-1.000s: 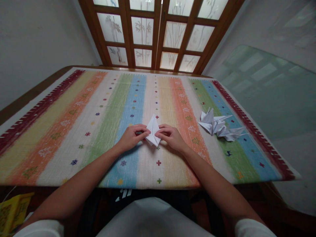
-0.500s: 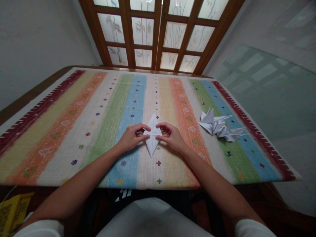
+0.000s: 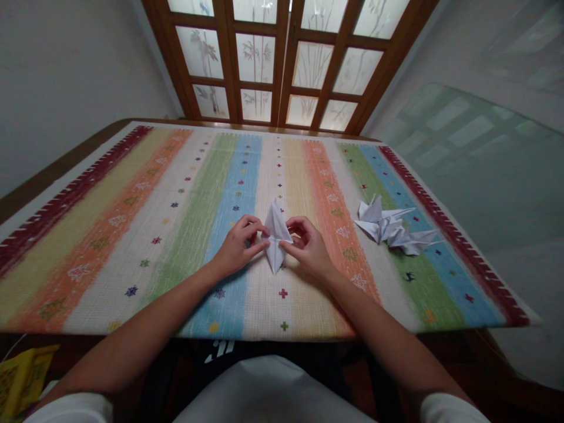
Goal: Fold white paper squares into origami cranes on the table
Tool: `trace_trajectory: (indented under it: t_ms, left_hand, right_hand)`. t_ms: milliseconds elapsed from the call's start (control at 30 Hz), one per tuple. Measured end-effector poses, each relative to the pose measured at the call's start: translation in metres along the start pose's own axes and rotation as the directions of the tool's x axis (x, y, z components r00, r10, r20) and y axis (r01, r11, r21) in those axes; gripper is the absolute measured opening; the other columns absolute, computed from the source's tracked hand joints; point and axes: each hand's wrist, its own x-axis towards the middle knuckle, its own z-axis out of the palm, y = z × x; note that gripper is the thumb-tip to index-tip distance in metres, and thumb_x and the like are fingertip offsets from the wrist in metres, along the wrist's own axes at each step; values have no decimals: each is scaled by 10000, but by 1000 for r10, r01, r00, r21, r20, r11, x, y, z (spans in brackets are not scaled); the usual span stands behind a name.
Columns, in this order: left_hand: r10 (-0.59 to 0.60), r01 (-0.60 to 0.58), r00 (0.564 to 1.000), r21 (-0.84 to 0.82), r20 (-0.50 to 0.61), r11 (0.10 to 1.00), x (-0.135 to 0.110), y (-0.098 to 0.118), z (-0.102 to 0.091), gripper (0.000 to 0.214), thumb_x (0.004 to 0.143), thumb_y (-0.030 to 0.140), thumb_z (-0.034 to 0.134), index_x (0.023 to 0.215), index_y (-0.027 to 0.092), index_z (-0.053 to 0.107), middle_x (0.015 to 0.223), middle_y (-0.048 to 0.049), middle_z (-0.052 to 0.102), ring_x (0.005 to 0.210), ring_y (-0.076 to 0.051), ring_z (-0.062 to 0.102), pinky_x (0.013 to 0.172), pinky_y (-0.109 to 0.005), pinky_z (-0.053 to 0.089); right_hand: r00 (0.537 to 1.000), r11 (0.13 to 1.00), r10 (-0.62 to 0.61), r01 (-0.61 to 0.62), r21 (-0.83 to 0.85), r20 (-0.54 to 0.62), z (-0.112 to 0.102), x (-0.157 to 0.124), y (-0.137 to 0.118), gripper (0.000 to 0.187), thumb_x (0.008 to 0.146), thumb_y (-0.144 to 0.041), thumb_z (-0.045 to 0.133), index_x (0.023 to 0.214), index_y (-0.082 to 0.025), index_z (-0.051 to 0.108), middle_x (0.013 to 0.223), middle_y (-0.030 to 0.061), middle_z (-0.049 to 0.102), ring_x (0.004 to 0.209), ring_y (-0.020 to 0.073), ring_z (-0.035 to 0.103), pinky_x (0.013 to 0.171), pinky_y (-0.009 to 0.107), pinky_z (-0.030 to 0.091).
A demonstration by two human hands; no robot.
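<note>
A folded white paper diamond (image 3: 275, 249), with long points toward and away from me, is held between my hands just over the tablecloth. Its upper part stands partly raised along the creases. My left hand (image 3: 241, 244) pinches the left corner between thumb and fingers. On the other side my right hand (image 3: 306, 244) grips the right corner, thumb on the near face and fingertips behind the edge. Off to the right, several folded white paper cranes (image 3: 392, 226) lie bunched together, apart from my hands.
A striped tablecloth (image 3: 176, 258) covers the table. Behind it stand wooden doors (image 3: 282, 64) with frosted panes. A glass board (image 3: 476, 158) leans at the right wall. Something yellow (image 3: 26, 376) sits below the table at the lower left.
The paper has shifted slightly to the right and tilted; its flat diamond now shows raised folds in the upper half. Both hands keep hold of its sides.
</note>
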Motion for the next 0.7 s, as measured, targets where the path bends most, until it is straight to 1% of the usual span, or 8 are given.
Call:
trace_trajectory:
  t_ms: [67,133,233,333,433,567,633,700]
  left_hand:
    - [5,-3,999,-51,43,999,0,1,0,201,1010,388,657,1028,207,740,1139,-86,646,931,-187,652,825,-321,584]
    - [17,-13,999,-86,51,996,1,2,-2,318,1053,461,571,993,200,741,1159,-102,663,1085,-235,654,930,-365,577]
    - [19,-2,996,-187,91,982,1,1,-4,495,1070,593,468,1002,188,743,1143,-116,686,1105,-267,654,1024,-424,542]
    - [-35,74,989,-278,141,958,0,-1,-3,440,995,593,610,1072,178,735,1096,-104,698,1023,-265,673,949,-405,563]
    - [-73,101,989,-240,125,966,1,-2,-2,281,933,418,673,1059,176,743,1092,-92,706,1011,-259,662,951,-406,552]
    - [-72,98,988,-195,138,976,3,-3,-3,234,872,243,579,990,171,769,1094,-89,720,1078,-268,646,1028,-436,517]
    - [-103,136,983,-229,151,964,4,-4,-3,241,873,231,578,1000,164,772,1097,-93,725,1069,-264,661,1002,-425,533]
    - [-141,184,977,-294,162,938,4,-6,-1,249,890,247,602,1054,155,765,1106,-99,725,1034,-253,681,947,-401,559]
  right_hand:
    - [996,998,-50,52,-25,72,2,-3,-4,337,875,-421,822,1118,-280,637,1124,55,676,1014,215,677,868,359,592]
    - [984,991,-108,118,-61,144,2,-4,-7,340,906,-473,798,1155,-276,676,1195,80,689,1054,234,683,913,397,591]
    - [963,967,-190,218,-134,192,1,-5,-12,323,974,-495,712,1216,-281,716,1317,110,685,1155,264,676,970,447,584]
    - [944,929,-259,302,-212,206,0,-6,-14,236,1009,-368,671,1225,-296,734,1341,104,690,1221,269,667,1031,475,564]
    - [924,889,-313,367,-273,221,0,-6,-12,242,984,-248,684,1217,-293,733,1307,99,697,1210,261,672,1033,464,565]
    - [940,880,-321,340,-332,110,0,-3,-5,323,938,-217,723,1253,-284,700,1253,91,679,1006,217,679,830,380,612]
    - [959,900,-283,276,-336,29,-2,-1,-1,365,906,-242,772,1259,-286,687,1286,92,656,1022,219,669,835,377,615]
    - [982,944,-189,185,-274,12,-4,0,1,382,903,-278,781,1269,-288,671,1330,94,647,1030,217,683,846,373,622]
